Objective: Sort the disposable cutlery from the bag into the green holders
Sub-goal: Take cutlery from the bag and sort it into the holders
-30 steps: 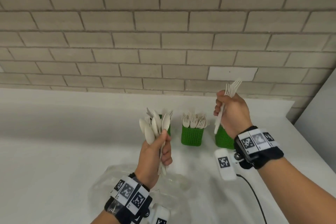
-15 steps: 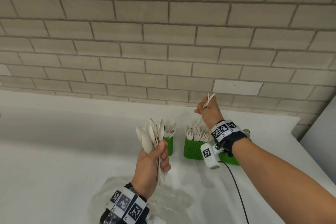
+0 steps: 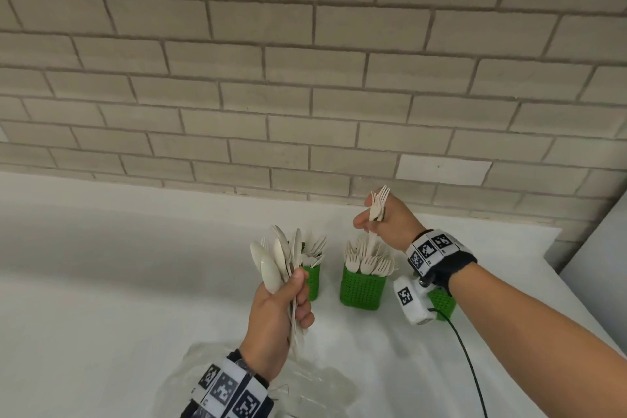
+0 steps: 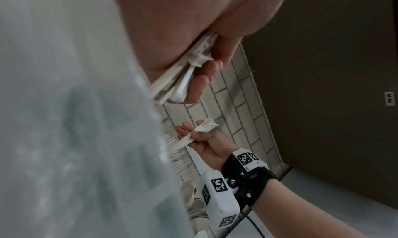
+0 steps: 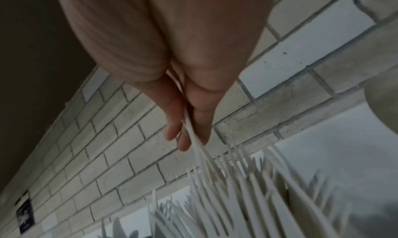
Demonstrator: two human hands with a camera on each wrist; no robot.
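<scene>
The person stands at a white tabletop (image 3: pixel 101 282) set against a pale brick wall (image 3: pixel 305 78), both hands raised over it. The left hand (image 3: pixel 274 319) is wrapped in a fist around a thick bunch of white spoons (image 3: pixel 271 265), handles running down through the palm and bowls fanning upward above the thumb. In the left wrist view the handle ends (image 4: pixel 172 85) poke out below the curled fingers.

The right hand (image 3: pixel 390 224) is farther from the person and nearer the wall. Its thumb and fingertips pinch a couple of white forks (image 3: pixel 376 207), tines up, their handles reaching down among the forks already standing in the middle green holder (image 3: pixel 361 290) directly beneath it. The right wrist view shows the thin handles (image 5: pixel 193 139) leaving the fingertips and running down into a blurred crowd of fork tines.

Just beyond the left hand, and partly hidden by its spoons, stands a second green holder (image 3: pixel 314 282) with more spoons in it. A third green holder (image 3: pixel 441 302) sits under the right wrist, mostly covered by the white wrist camera (image 3: pixel 412 300); I cannot tell what it contains. A black cable (image 3: pixel 468 360) trails from that camera towards the person.

Below the left wrist, a crumpled clear plastic bag (image 3: pixel 305 380) lies flat on the tabletop.
</scene>
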